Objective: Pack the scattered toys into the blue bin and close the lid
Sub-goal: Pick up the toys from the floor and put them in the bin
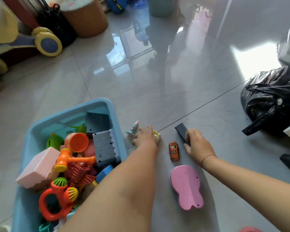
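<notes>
The blue bin (115,114) stands open at lower left, filled with several toys, among them an orange hammer (70,160) and a pink block (38,166). On the floor to its right, my left hand (145,138) reaches over a small pale yellow toy (157,135), fingers curled on it. A teal and pink pacifier-like toy (132,130) lies just left of that hand. My right hand (197,144) grips a dark grey block (182,131). Between the hands sits an orange toy car (174,151). A pink guitar-shaped toy (186,186) lies nearer to me.
A black plastic bag (271,101) sits at right. A yellow and blue ride-on toy (23,41), a brown round stool (85,17) and a black bag stand at the back left. Glossy tiled floor stretches beyond the toys.
</notes>
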`<state>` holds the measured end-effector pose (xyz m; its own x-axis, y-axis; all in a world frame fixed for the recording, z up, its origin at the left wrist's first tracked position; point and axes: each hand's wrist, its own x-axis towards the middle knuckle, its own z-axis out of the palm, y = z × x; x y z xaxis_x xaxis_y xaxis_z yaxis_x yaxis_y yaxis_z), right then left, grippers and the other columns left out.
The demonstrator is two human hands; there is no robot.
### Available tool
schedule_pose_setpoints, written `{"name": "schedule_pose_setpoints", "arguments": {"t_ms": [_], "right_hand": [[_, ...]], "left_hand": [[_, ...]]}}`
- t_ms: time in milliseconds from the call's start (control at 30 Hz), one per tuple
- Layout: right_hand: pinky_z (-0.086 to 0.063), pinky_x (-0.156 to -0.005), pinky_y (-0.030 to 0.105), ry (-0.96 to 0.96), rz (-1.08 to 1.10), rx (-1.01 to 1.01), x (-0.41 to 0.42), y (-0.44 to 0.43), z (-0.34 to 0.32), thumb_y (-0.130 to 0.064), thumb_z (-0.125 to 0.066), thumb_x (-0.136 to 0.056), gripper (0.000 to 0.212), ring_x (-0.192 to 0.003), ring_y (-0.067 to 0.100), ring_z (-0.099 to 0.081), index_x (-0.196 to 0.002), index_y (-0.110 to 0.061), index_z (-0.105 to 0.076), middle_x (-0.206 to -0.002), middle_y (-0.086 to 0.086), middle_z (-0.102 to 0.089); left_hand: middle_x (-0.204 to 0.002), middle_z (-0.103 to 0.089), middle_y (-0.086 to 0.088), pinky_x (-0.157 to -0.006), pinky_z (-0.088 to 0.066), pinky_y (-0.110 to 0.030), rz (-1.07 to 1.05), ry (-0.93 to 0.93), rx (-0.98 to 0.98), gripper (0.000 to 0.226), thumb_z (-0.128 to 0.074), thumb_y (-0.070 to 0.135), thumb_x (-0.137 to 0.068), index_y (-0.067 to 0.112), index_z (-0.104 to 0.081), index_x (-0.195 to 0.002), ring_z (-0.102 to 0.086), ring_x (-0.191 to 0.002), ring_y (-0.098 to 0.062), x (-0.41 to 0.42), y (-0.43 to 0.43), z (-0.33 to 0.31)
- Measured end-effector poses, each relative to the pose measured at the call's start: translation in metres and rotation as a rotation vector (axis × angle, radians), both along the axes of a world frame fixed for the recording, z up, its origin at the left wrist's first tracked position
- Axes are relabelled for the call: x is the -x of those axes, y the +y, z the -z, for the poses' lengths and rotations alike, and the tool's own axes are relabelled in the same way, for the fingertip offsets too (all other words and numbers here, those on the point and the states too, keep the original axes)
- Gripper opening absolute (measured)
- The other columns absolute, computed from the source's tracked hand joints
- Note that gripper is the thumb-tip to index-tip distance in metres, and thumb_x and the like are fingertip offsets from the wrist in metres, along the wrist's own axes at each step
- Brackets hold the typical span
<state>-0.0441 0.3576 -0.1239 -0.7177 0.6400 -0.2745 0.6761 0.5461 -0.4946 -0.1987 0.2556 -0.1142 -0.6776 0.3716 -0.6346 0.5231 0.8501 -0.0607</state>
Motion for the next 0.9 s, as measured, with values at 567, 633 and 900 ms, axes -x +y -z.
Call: {"name": "schedule_pose_setpoints", "arguments": {"t_ms": [567,633,900], "right_hand": [[-0.045,-0.066,0.02,0.722,-0.016,0.152,0.04,-0.073,-0.119,-0.006,-0.056,-0.079,0.054,-0.084,0.016,-0.054,-0.124,-0.025,-0.035,-0.112,-0.004,-0.053],[-0.043,-0.069,0.011,0.808,-0.27,0.03,0.064,-0.101,-0.143,-0.008,-0.055,-0.075,0.056,-0.086,0.012,-0.052,-0.126,-0.026,-0.037,-0.114,-0.002,-0.055],[-0.044,-0.098,0.047,0.608,-0.698,-0.293,0.187,-0.165,-0.165,-0.005,-0.059,-0.077,0.065,-0.12,0.036,-0.046,-0.138,-0.02,-0.041,-0.139,0.017,-0.042]], "left_hand": [[-0.098,-0.05,0.0,-0.079,-0.042,-0.034,-0.284,0.284,-0.916,0.058,-0.05,0.03,-0.095,0.014,-0.018,-0.141,-0.052,-0.086,-0.02,0.02,-0.078,-0.169],[-0.095,-0.053,-0.006,-0.078,-0.046,-0.038,-0.373,0.381,-0.892,0.044,-0.054,0.027,-0.093,0.011,-0.03,-0.126,-0.055,-0.085,-0.028,0.06,-0.125,-0.187],[-0.113,-0.067,-0.016,-0.086,-0.045,-0.042,-0.197,0.492,-0.409,0.053,-0.068,0.003,-0.078,0.019,-0.058,-0.127,-0.056,-0.105,-0.04,0.122,-0.237,-0.184]]}}
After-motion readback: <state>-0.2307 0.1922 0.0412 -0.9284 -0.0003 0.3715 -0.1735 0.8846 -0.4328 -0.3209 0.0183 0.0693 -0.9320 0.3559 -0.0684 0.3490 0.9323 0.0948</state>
